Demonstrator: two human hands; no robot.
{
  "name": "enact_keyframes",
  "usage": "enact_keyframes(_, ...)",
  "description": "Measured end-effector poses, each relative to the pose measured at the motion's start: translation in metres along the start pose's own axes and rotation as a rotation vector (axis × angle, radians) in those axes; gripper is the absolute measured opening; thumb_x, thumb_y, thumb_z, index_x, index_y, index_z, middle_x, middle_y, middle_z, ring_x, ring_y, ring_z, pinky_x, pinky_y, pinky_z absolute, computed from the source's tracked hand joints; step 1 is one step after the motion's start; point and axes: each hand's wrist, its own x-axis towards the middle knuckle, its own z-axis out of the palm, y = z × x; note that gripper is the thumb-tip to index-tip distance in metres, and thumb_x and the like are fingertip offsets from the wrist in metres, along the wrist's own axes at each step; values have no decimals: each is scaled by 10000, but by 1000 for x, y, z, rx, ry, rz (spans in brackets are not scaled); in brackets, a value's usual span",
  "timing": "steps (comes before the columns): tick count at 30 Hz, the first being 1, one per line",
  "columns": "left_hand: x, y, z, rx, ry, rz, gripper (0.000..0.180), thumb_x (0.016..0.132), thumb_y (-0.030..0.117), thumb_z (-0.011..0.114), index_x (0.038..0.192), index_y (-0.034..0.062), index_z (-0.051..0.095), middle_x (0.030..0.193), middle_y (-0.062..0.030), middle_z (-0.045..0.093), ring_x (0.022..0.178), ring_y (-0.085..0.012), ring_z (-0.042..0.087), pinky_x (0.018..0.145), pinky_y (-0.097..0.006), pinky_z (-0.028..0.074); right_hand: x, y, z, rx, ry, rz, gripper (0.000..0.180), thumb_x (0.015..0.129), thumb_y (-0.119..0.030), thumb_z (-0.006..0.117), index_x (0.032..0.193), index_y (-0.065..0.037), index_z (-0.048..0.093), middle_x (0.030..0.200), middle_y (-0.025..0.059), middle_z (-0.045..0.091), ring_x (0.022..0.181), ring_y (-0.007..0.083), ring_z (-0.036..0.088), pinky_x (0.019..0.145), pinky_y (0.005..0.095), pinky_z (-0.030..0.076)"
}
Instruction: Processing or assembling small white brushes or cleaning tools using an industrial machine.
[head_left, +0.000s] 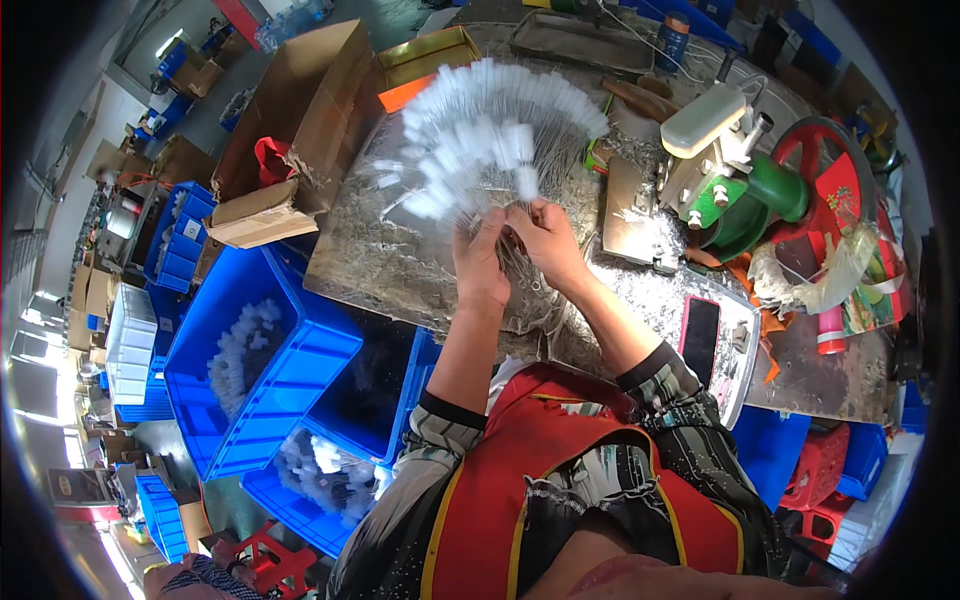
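A fanned bunch of small wire brushes (470,140) with white fuzzy heads spreads over the worktable (345,270), its thin metal stems gathered toward me. My left hand (481,262) is closed around stems at the near left of the bunch. Beside it, my right hand (547,240) pinches stems with thumb and fingers close together. The hands nearly touch at the thumbs. Exactly how many stems each holds is hidden. A few loose white heads (388,175) lie left of the bunch.
Right of my hands stands a green machine (725,205) with a red handwheel (825,165). A phone (700,335) lies nearer me on a metal tray (740,365). An open cardboard box (335,110) is at the left, above blue bins (320,345) of brushes.
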Motion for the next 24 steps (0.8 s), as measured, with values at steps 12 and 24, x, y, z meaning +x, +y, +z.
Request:
enact_keyframes(12,-7,49,2,121,-32,518,377,784,31,575,1100,81,377,853,-33,504,699,-140,515,637,-287,453,16,-31,-19,-20,291,-292,180,899,-164,437,847,-8,512,659,16,471,586,87,450,541,227,392)
enact_keyframes(24,18,-27,-50,427,22,344,309,795,19,546,1078,19,422,763,-22,496,567,-90,456,534,-225,391,-8,-2,-24,85,208,-263,180,900,-148,420,841,3,498,729,29,483,660,103,469,602,251,433)
